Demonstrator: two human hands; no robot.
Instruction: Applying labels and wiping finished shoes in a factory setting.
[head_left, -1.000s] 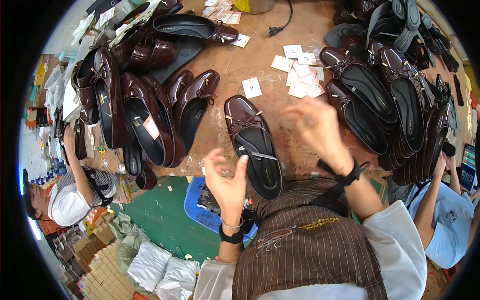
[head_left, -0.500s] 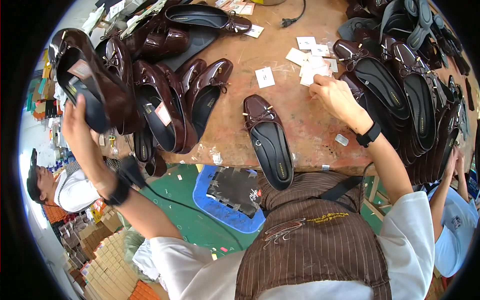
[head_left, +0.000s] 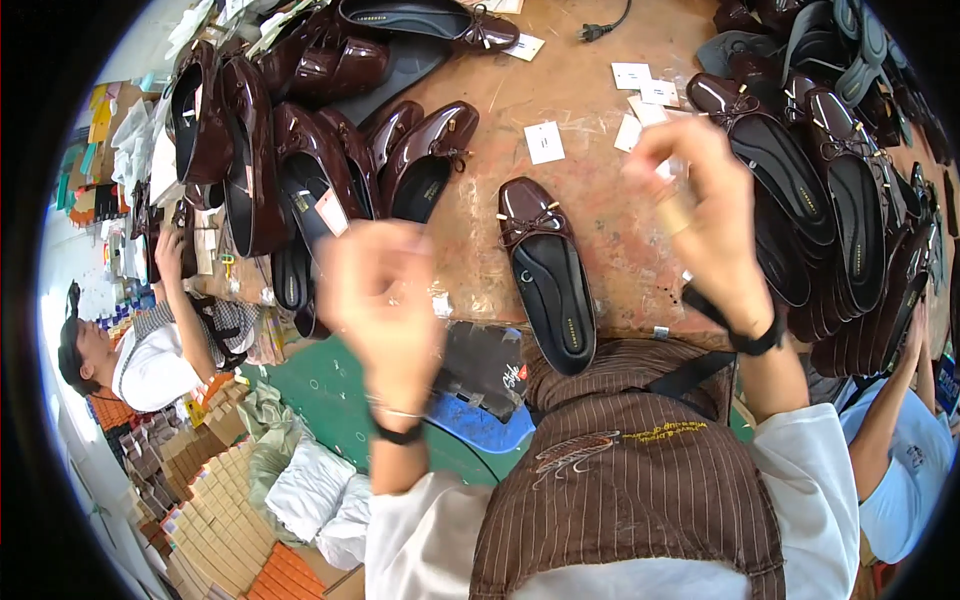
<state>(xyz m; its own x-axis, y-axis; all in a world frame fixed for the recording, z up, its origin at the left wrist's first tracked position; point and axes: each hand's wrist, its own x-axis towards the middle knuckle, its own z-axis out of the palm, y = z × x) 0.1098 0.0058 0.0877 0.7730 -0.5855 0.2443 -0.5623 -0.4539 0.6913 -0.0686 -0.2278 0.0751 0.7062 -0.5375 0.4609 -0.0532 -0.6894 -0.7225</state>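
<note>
A dark burgundy ballet flat [head_left: 548,278] with a bow and black insole lies alone between my hands, its heel over the table's front edge. My left hand [head_left: 382,290] is raised in front of the left-hand shoes, its fingers smeared by motion; no shoe is in it. My right hand [head_left: 705,200], fingers curled and blurred, hovers just right of that flat and over the white cards [head_left: 645,110]. A pale patch shows by its fingertips; I cannot tell whether it is a held card. One square white card [head_left: 544,142] lies beyond the flat's toe.
More burgundy flats [head_left: 310,150] crowd the table's left side, some with tags inside. Another stack of flats [head_left: 845,190] fills the right. A black plug [head_left: 598,31] lies at the back. One co-worker [head_left: 150,350] is at left, another [head_left: 905,440] at right.
My left hand has let go of the flat it carried, now among the left-hand shoes, and moved right toward me. My right hand has lifted off the cards and shifted right and nearer.
</note>
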